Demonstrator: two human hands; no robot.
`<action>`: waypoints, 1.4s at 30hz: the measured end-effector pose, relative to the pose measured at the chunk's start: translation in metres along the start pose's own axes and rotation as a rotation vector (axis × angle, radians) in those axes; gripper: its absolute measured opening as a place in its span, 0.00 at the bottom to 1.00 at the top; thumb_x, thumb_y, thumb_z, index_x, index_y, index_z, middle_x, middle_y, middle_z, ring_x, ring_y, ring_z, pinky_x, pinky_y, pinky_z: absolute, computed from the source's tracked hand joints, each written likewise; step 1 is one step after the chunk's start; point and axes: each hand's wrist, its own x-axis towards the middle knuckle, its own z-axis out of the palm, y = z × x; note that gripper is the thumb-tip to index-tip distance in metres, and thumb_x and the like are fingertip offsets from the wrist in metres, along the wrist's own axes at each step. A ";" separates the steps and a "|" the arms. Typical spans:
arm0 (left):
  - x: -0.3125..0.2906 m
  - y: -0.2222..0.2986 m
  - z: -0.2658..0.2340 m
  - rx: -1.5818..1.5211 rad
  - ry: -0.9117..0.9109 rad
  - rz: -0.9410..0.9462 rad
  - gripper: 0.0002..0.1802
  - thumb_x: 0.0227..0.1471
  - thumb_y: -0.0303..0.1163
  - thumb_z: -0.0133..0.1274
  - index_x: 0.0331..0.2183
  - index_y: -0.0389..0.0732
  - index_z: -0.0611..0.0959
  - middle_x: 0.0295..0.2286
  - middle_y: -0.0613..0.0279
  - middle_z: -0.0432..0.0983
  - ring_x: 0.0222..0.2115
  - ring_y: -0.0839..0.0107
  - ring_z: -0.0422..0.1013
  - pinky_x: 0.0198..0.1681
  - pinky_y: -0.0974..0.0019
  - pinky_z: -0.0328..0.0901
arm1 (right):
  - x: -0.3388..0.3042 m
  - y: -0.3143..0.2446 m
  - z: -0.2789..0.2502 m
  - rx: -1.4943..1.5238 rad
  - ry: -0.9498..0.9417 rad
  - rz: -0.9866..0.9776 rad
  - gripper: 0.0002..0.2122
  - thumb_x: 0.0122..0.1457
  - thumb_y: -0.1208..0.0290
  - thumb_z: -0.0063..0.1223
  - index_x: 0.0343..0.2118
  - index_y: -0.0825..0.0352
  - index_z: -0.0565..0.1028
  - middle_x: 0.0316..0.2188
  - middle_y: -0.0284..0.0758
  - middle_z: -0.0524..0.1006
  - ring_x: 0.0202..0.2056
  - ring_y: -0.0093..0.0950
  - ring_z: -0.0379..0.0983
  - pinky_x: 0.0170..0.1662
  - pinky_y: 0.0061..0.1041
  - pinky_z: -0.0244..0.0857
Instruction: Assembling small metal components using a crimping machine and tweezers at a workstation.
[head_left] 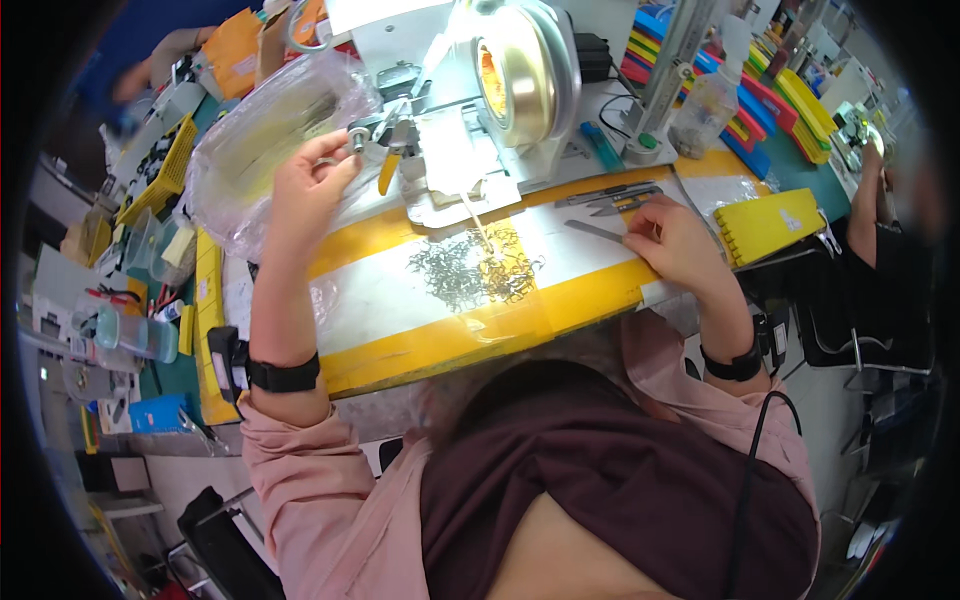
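My left hand (312, 182) is raised beside a white bench machine (545, 165). Its thumb and fingers close on a small round metal knob (357, 138) at the machine's left side. Right by it hangs an orange-handled part (388, 172). My right hand (675, 240) rests low over the table, fingers curled and pinched at the end of a thin flat grey strip-like tool (593, 231). Several slim tweezers-like tools (612, 195) lie just beyond it. In front of the machine spreads a pile of small dark pieces (470, 268), with a pale stick (475, 218) reaching down to it.
A large tape reel (520, 75) stands on the machine. Clear plastic bagging (270, 150) lies at left, near a yellow basket (160, 170). At right are a yellow spiral notebook (768, 228), a clear bottle (705, 105) and coloured bins (770, 110). Another person's arm (865, 205) shows far right.
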 end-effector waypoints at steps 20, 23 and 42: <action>0.000 -0.021 0.018 -0.466 0.017 -0.069 0.06 0.47 0.27 0.52 0.21 0.40 0.75 0.16 0.76 0.63 0.13 0.88 0.51 0.15 0.81 0.45 | 0.016 -0.032 0.010 0.377 -0.108 0.052 0.04 0.44 0.78 0.48 0.25 0.70 0.69 0.16 0.26 0.66 0.20 0.13 0.60 0.23 0.14 0.55; 0.002 -0.024 0.015 -0.404 -0.013 -0.031 0.06 0.47 0.27 0.51 0.21 0.39 0.75 0.16 0.76 0.63 0.14 0.88 0.52 0.16 0.81 0.46 | 0.016 -0.017 0.027 0.379 -0.073 0.038 0.04 0.43 0.78 0.48 0.25 0.70 0.69 0.15 0.25 0.66 0.18 0.12 0.58 0.21 0.13 0.53; 0.029 0.056 -0.016 -0.613 -0.303 0.069 0.08 0.49 0.28 0.43 0.21 0.39 0.70 0.32 0.58 0.69 0.26 0.79 0.62 0.32 0.76 0.58 | 0.014 -0.004 0.032 0.453 -0.093 -0.047 0.08 0.39 0.78 0.48 0.27 0.68 0.72 0.12 0.28 0.66 0.13 0.16 0.59 0.18 0.15 0.52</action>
